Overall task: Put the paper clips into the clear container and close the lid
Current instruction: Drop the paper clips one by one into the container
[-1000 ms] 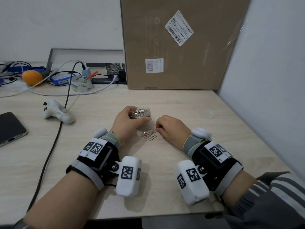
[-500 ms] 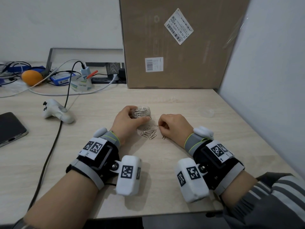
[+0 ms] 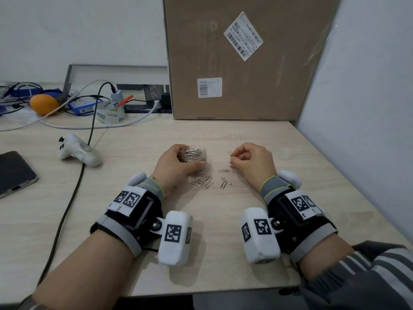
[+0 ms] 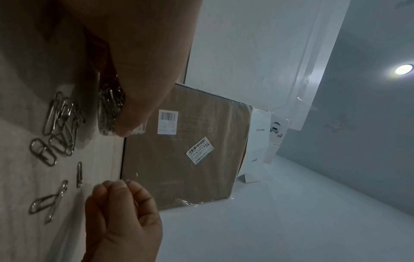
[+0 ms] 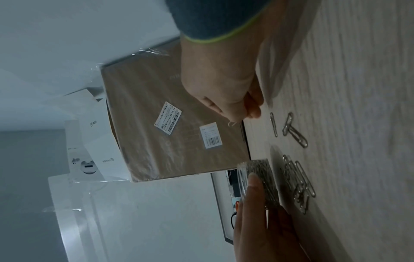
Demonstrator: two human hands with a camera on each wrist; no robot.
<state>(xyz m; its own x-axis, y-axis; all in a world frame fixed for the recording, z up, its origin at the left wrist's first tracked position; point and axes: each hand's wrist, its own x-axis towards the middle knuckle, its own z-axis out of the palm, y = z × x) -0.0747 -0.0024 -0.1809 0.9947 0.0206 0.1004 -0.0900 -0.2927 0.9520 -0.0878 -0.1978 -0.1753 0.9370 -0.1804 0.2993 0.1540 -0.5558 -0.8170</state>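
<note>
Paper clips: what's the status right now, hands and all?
Left hand grips clear container, already holding clips. Right hand pinches one paper clip. Loose clips on table between hands. Nothing blocking.

My left hand (image 3: 176,163) and right hand (image 3: 253,161) bare, each wrist in black strap with grey band, lime-edged cuff, white camera pods bearing square black-and-white markers, my right sleeve (image 3: 366,278) grey-striped.

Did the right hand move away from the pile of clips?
Yes. The right hand, pinching one paper clip, has shifted right, away from the clip pile it touched before. The clear container stayed put in the left hand.
</note>
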